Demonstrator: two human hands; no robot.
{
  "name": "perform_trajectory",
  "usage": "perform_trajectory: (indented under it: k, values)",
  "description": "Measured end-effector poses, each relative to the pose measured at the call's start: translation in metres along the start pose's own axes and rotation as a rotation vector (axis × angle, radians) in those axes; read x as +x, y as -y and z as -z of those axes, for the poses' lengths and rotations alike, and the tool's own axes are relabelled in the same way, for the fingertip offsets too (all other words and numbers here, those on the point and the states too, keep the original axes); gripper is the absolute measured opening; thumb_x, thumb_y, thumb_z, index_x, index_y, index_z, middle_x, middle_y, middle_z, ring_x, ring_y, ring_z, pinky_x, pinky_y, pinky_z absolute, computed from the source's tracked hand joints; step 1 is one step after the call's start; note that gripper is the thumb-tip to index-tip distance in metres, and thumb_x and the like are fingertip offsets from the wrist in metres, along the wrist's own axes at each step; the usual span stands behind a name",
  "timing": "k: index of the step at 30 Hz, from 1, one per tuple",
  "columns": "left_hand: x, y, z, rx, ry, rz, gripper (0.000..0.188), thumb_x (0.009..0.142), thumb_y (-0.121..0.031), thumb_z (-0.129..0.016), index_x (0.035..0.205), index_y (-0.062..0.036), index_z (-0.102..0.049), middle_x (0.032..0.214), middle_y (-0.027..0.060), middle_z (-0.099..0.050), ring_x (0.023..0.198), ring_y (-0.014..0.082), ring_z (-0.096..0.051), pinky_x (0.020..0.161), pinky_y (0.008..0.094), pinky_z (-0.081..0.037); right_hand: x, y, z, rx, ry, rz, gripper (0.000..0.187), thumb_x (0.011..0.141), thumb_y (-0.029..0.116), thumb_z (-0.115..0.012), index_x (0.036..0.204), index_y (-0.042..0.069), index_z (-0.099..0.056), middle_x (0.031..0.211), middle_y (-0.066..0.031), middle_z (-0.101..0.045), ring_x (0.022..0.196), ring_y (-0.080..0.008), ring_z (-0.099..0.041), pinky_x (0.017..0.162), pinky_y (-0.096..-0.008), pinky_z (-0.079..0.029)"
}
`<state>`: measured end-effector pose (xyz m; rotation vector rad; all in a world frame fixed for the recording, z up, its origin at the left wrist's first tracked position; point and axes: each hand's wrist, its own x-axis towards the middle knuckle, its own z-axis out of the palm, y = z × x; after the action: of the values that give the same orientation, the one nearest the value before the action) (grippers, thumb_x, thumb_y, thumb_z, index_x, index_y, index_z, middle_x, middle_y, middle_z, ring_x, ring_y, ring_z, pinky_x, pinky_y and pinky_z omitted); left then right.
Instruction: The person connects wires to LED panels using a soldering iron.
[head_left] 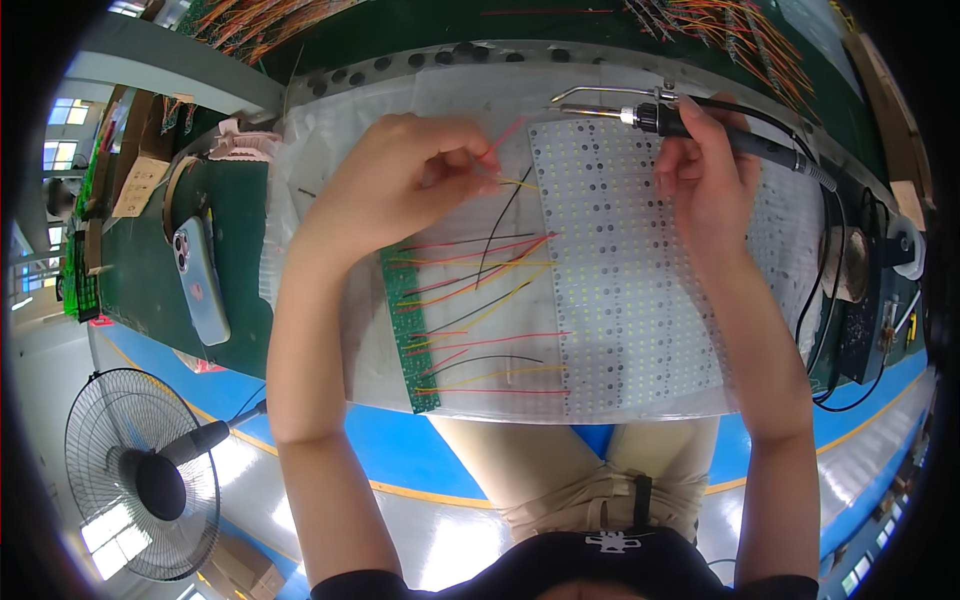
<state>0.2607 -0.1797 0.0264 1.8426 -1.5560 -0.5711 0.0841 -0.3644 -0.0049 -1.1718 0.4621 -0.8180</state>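
Note:
My left hand [405, 185] is closed in a pinch. A yellow wire [518, 183] runs from its fingertips to the left edge of a white LED panel [630, 270], and a red wire [506, 141] sticks up beside the fingers. Above the panel my right hand [715, 175] grips a soldering iron [648, 119], its tip pointing left. A thin bent metal tube [605, 91] is fixed along the iron. Below my left hand lies a green circuit board strip [410, 350]. Red, yellow and black wires span from it toward the panel; some ends lie loose.
A phone [202, 285] lies at the left of the green table. Orange wire bundles [735, 40] lie at the back. The iron's black cable [838, 240] hangs down the right side, near a dark box [862, 325]. A fan [150, 480] stands at lower left.

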Motion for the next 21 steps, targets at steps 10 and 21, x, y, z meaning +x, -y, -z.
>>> perform_trajectory:
  k: [10, 21]
  values:
    - [0.004, 0.0, -0.017, 0.079, -0.221, 0.093, 0.007, 0.078, -0.002, -0.061, 0.081, 0.0007, -0.056, 0.058, 0.0042, -0.052, 0.049, 0.0077, -0.048, 0.047, 0.022, -0.038, -0.001, -0.002, -0.003, 0.001, 0.001, 0.025, 0.021, 0.08, 0.017, -0.064, 0.082, 0.0, -0.052, 0.066, -0.0081, -0.055, 0.046, -0.0132, -0.052, 0.038, -0.0253, -0.038]
    - [0.008, 0.003, -0.027, 0.105, -0.294, 0.077, 0.008, 0.08, -0.004, -0.059, 0.083, 0.0003, -0.053, 0.058, 0.0049, -0.053, 0.048, 0.0086, -0.045, 0.046, 0.0242, -0.036, -0.003, 0.0, -0.004, -0.077, 0.063, -0.026, 0.02, 0.08, 0.016, -0.063, 0.08, 0.001, -0.051, 0.062, -0.0085, -0.055, 0.045, -0.0143, -0.054, 0.038, -0.0256, -0.041]
